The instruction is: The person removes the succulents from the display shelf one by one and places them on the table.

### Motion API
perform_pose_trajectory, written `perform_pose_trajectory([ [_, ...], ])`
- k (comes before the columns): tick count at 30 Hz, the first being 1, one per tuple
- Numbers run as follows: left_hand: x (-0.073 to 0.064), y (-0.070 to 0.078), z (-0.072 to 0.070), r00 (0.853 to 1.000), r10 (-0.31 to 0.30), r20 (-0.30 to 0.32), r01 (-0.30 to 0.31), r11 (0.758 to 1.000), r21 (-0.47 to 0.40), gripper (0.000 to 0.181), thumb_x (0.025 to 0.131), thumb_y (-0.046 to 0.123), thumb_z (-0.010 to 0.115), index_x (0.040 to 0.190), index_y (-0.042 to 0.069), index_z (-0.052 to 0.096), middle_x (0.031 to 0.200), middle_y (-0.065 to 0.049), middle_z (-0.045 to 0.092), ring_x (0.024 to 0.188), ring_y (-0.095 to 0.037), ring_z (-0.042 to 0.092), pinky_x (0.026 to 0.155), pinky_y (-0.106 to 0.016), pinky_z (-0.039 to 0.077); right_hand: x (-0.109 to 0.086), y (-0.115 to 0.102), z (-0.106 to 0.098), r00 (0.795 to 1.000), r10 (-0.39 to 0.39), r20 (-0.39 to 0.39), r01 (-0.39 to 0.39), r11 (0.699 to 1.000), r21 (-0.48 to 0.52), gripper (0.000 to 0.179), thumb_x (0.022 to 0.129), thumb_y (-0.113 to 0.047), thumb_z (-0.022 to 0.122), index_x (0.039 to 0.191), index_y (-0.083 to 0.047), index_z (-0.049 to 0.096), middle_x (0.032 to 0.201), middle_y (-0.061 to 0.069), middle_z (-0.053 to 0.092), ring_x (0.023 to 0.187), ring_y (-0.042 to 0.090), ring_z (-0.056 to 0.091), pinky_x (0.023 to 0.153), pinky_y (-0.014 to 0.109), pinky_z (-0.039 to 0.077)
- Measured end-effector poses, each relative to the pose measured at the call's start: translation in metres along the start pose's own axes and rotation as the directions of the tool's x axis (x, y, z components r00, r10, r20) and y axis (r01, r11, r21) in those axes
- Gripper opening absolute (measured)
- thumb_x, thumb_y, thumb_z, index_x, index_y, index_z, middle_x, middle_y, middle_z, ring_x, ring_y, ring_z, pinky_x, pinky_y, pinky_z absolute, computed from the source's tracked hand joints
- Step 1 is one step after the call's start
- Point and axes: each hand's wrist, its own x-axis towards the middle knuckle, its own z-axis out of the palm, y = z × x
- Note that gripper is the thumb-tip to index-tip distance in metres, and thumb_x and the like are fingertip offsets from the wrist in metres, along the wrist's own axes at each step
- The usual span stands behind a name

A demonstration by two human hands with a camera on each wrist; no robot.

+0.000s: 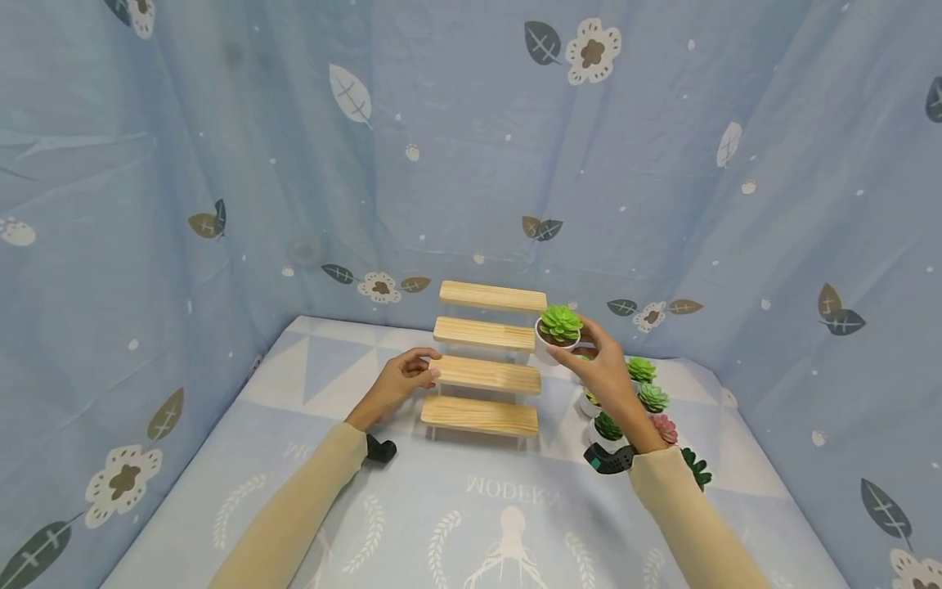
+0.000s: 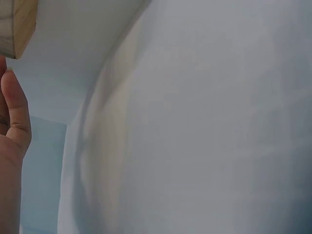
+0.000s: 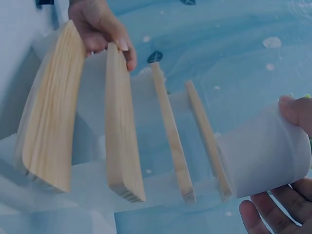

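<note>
My right hand (image 1: 605, 364) grips a small potted succulent (image 1: 561, 325) by its white pot, with thumb and fingers on opposite sides. The bright green plant is upright, just right of a wooden stepped stand (image 1: 484, 374) with light slats. In the right wrist view the white pot (image 3: 265, 151) is close by the end of the top slat. At the stand's left side, my left hand (image 1: 397, 380) holds the end of the second slat from the bottom between thumb and fingers. The left wrist view shows only part of that hand (image 2: 14, 112) below a wooden corner (image 2: 19, 29).
Right of the stand are several more potted succulents, among them a dark green one (image 1: 607, 427), a pale green one (image 1: 652, 398) and a pink one (image 1: 665, 429). My right forearm partly covers this group. A patterned blue curtain (image 1: 456, 164) hangs behind the cloth-covered table (image 1: 412, 507).
</note>
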Motion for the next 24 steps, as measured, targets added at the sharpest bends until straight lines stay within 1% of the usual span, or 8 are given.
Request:
perform_pose_trajectory([
  [4,0.0,0.001,0.0,1.0,-0.005,-0.002,0.005,1.0,0.0,0.043,0.098,0.024,0.075,0.136,0.01,0.061,0.106,-0.015,0.064,0.095,-0.029,0.067,0.095,-0.054,0.056,-0.007,0.003,-0.005,0.999,0.038,-0.003,-0.038,0.999,0.017,0.08,0.09,-0.043,0.081,0.157,-0.02,0.043,0.132,0.011,0.059,0.115,0.03,0.063,0.084,0.035,0.058],
  [8,-0.001,0.001,0.001,1.0,-0.008,-0.004,0.008,1.0,0.001,0.043,0.098,0.022,0.074,0.136,0.008,0.061,0.106,-0.016,0.064,0.095,-0.031,0.067,0.095,-0.054,0.056,-0.014,0.008,-0.01,0.998,0.06,-0.001,-0.06,0.998,0.02,0.084,0.091,-0.043,0.081,0.159,-0.017,0.039,0.134,0.013,0.057,0.116,0.031,0.063,0.083,0.028,0.058],
  [10,0.0,0.002,0.001,1.0,-0.006,-0.006,0.006,1.0,0.0,0.042,0.099,0.02,0.073,0.137,0.007,0.06,0.106,-0.016,0.063,0.095,-0.031,0.067,0.095,-0.054,0.056,-0.018,0.011,-0.011,0.998,0.061,0.001,-0.061,0.998,0.029,0.084,0.091,-0.042,0.081,0.159,-0.015,0.038,0.135,0.014,0.056,0.115,0.032,0.063,0.083,0.027,0.058],
  [15,-0.001,0.002,0.001,1.0,-0.006,-0.011,0.006,1.0,-0.01,0.041,0.099,0.02,0.073,0.136,0.008,0.061,0.106,-0.016,0.063,0.095,-0.032,0.066,0.095,-0.055,0.055,-0.028,0.017,-0.015,0.998,0.065,-0.014,-0.065,0.998,0.011,0.083,0.091,-0.042,0.081,0.158,-0.014,0.039,0.137,0.013,0.055,0.116,0.032,0.062,0.085,0.023,0.057],
  [19,-0.001,0.002,0.001,1.0,-0.01,-0.012,0.01,1.0,-0.01,0.041,0.098,0.021,0.074,0.135,0.008,0.062,0.106,-0.016,0.064,0.094,-0.03,0.067,0.095,-0.055,0.056,-0.036,0.022,-0.018,0.994,0.106,-0.032,-0.106,0.994,0.002,0.085,0.09,-0.044,0.081,0.157,-0.013,0.04,0.135,0.013,0.055,0.116,0.032,0.063,0.082,0.022,0.058],
  [24,-0.001,-0.001,0.001,1.0,-0.011,-0.01,0.01,1.0,-0.012,0.041,0.098,0.022,0.075,0.135,0.01,0.063,0.106,-0.016,0.065,0.094,-0.028,0.068,0.095,-0.057,0.055,-0.05,0.027,-0.02,0.986,0.16,-0.041,-0.16,0.987,0.008,0.089,0.09,-0.045,0.081,0.159,-0.011,0.036,0.14,0.016,0.053,0.118,0.031,0.063,0.083,0.02,0.057],
])
